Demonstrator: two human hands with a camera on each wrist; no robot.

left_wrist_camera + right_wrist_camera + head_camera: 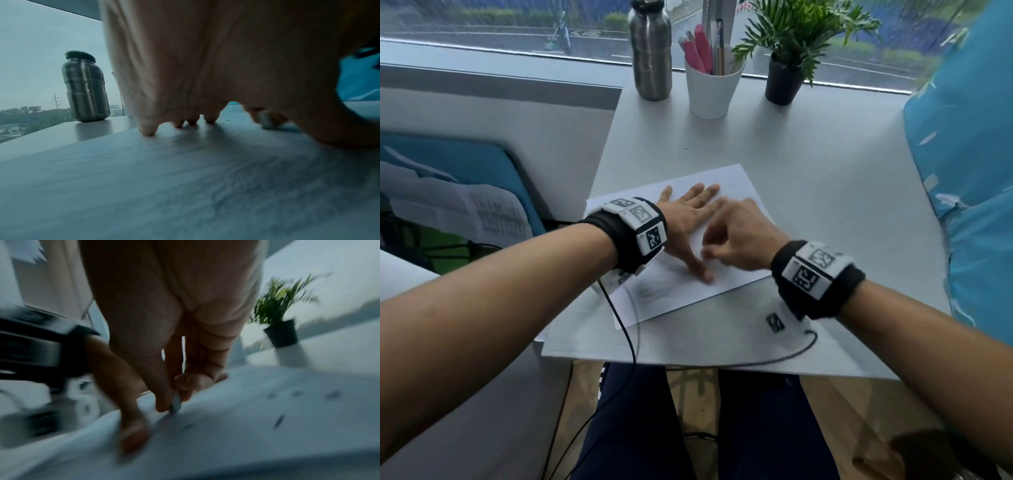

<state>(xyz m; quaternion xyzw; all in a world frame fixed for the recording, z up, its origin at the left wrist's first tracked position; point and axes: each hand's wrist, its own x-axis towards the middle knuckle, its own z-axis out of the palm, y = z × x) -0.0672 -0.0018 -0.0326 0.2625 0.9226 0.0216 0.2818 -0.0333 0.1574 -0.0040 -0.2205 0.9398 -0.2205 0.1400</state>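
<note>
Flatly, left hand [688,216] spread on paper [736,181] at left edge of table [825,154], right hand [743,236] pinching pale piece [265,121]

The right hand [164,331] pinched a small grey piece [176,403], too blurred to name, down on the paper [257,418]. The left hand [121,386] pressed the sheet just beside it. A potted plant [281,321] stood behind on the table [333,353].

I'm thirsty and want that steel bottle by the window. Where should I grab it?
Probably wrap the left hand around the steel bottle at its ribbed mid-body, coming from its front left. It stands upright, and the white cup of pens crowds its right side.
</note>
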